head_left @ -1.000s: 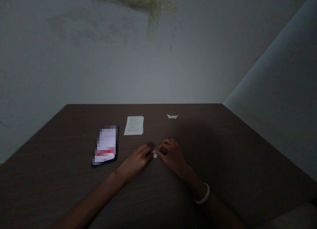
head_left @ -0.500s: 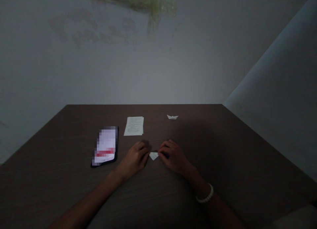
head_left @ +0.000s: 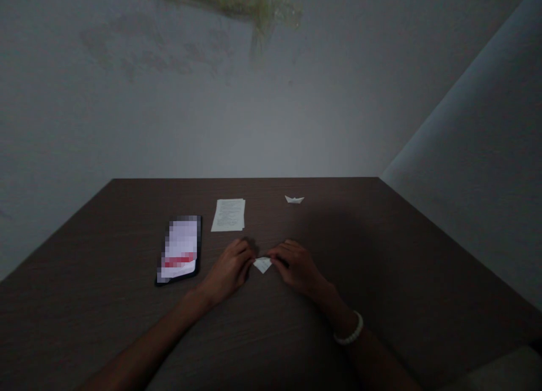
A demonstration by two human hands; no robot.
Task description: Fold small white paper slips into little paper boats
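Note:
A small piece of folded white paper (head_left: 263, 265), shaped like a triangle with its point toward me, is low over the table between my hands. My left hand (head_left: 231, 268) pinches its left corner between thumb and fingers. On the opposite corner, the fingers of my right hand (head_left: 297, 267) are closed, and a pale bracelet circles that wrist. The fingertips cover both corners of the paper. Farther back stands a small white paper boat (head_left: 294, 200).
Left of my hands lies a phone (head_left: 180, 250) with a lit, pixelated screen. A small stack of printed paper sheets (head_left: 228, 215) rests behind it, to the right. The brown table (head_left: 254, 334) meets a stained wall (head_left: 254, 126) at its far edge.
My right fingertips have shifted slightly along the top edge of the folded paper. Both hands otherwise keep nearly the same place.

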